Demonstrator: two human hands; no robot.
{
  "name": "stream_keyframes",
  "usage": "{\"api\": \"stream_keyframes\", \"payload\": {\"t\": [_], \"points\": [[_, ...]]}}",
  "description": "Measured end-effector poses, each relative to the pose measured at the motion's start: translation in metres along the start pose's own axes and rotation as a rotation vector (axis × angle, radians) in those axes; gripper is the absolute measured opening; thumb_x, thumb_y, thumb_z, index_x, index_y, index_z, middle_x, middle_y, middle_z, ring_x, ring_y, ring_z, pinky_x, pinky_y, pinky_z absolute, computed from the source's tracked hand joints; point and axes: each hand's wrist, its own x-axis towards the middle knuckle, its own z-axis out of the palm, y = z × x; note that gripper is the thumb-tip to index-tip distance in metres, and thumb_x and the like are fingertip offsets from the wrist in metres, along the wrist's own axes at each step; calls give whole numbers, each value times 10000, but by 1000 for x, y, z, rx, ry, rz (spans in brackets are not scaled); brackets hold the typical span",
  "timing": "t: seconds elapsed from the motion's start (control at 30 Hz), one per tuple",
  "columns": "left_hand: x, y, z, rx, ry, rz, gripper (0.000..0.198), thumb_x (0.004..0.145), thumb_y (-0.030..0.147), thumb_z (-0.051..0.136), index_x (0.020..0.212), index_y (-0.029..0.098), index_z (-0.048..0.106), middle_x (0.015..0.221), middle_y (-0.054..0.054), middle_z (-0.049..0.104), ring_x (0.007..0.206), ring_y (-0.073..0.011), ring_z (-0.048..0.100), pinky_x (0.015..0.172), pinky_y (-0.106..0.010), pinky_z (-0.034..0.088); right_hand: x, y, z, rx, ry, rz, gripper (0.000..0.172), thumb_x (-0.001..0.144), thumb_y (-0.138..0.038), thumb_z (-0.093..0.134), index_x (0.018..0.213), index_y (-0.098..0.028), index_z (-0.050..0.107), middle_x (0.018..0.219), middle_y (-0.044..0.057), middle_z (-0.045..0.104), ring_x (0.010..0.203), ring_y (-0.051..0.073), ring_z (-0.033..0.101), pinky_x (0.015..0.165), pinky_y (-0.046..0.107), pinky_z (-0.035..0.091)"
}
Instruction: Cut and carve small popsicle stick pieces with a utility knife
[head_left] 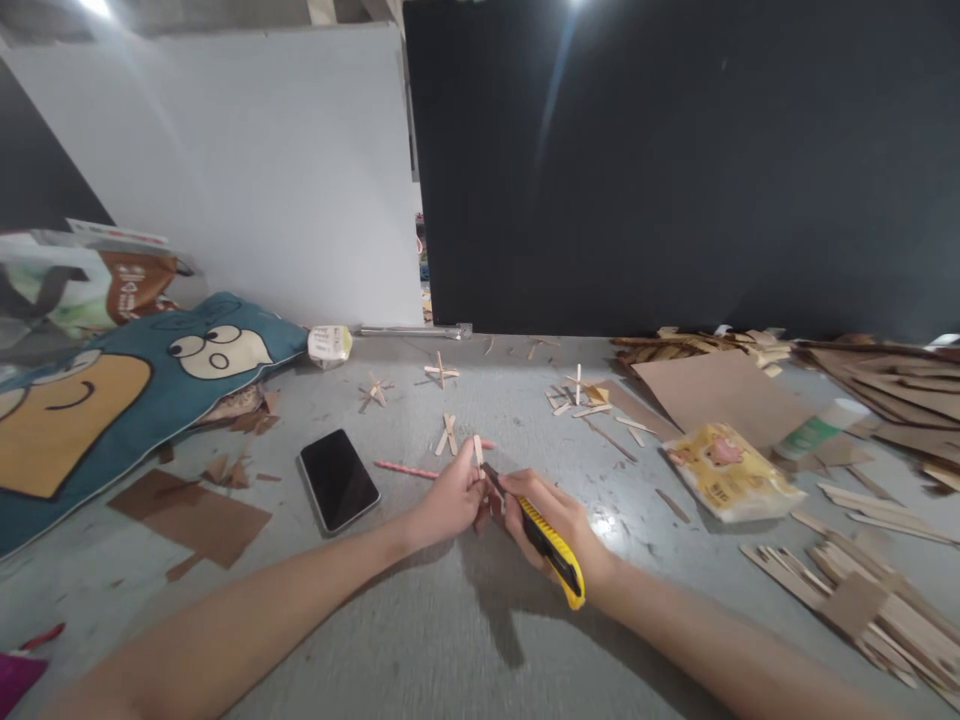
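Observation:
My right hand (551, 515) is closed around a yellow and black utility knife (553, 550). The tip end of the knife points up and left, close to my other hand. Between its fingers my left hand (454, 490) pinches a short pale wooden stick (478, 450). Both hands meet above the grey tabletop, and the exact blade contact is too small to make out. A pink striped straw-like stick (405, 469) lies behind my left hand. Crossed wooden sticks (447, 435) rest just beyond it.
A black phone (339, 482) lies left of my hands, near brown cardboard scraps (191, 515) and a teal cushion (217, 350). To the right are a yellow tissue pack (731, 472), a glue stick (821, 428) and a bundle of wooden sticks (885, 625). A dark panel (675, 170) stands behind.

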Motion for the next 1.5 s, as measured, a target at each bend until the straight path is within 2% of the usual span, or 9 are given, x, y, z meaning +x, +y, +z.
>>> {"api": "stream_keyframes", "payload": {"t": [0.2,0.33,0.47,0.77,1.0,1.1,1.3,1.4,1.5], "points": [[-3,5,0,88,14,35,373,983,462,579,1212,234,394,699,51,577,439,-116,515,425,-231,455,4,-2,3,34,107,71,109,1074,-225,454,1100,-220,560,856,42,688,680,139,684,661,237,551],[-5,13,1,159,-32,90,314,1026,498,508,1152,240,382,684,64,548,449,-105,508,415,-203,448,2,-2,-2,53,93,162,132,1083,-280,451,1043,-221,562,824,34,689,650,133,668,617,230,522],[-6,12,3,163,-57,100,240,1037,435,471,1122,240,359,654,78,546,392,-80,446,379,-174,387,2,-2,-6,77,49,220,124,1073,-295,471,1022,-222,558,795,20,674,603,124,628,569,223,489],[-4,3,0,99,-49,80,355,858,190,575,1087,262,313,595,138,443,393,-67,378,392,-150,306,-1,5,3,69,-42,33,65,1026,-236,550,1090,-230,542,888,42,647,695,153,624,660,261,535],[-4,2,1,132,-44,136,180,971,278,507,1038,249,343,702,82,480,532,-82,442,516,-194,346,10,-4,-8,108,10,144,103,1068,-256,444,1013,-232,528,807,17,643,631,134,626,609,241,523],[-4,0,3,75,-36,114,220,934,252,519,1041,252,327,715,84,488,547,-83,435,532,-196,340,9,-3,-4,94,12,183,107,1063,-249,454,988,-229,528,780,-3,618,591,118,585,590,231,499],[-1,-5,0,48,-15,111,288,889,247,560,1055,251,324,612,123,415,496,-85,369,513,-200,288,0,4,10,89,5,73,53,1020,-194,497,1049,-232,521,872,30,620,710,145,603,662,251,517],[-1,-4,0,81,-17,142,252,937,297,559,1040,248,334,659,107,419,518,-83,382,512,-201,294,6,1,4,104,-20,110,33,1033,-230,497,1021,-233,527,836,19,624,665,137,590,624,244,504],[-2,1,0,109,-36,169,211,988,353,517,1012,245,337,671,100,414,510,-80,379,508,-207,308,16,-2,-7,120,-36,192,121,1061,-283,472,963,-231,521,759,-12,609,587,115,568,573,223,476]]}}
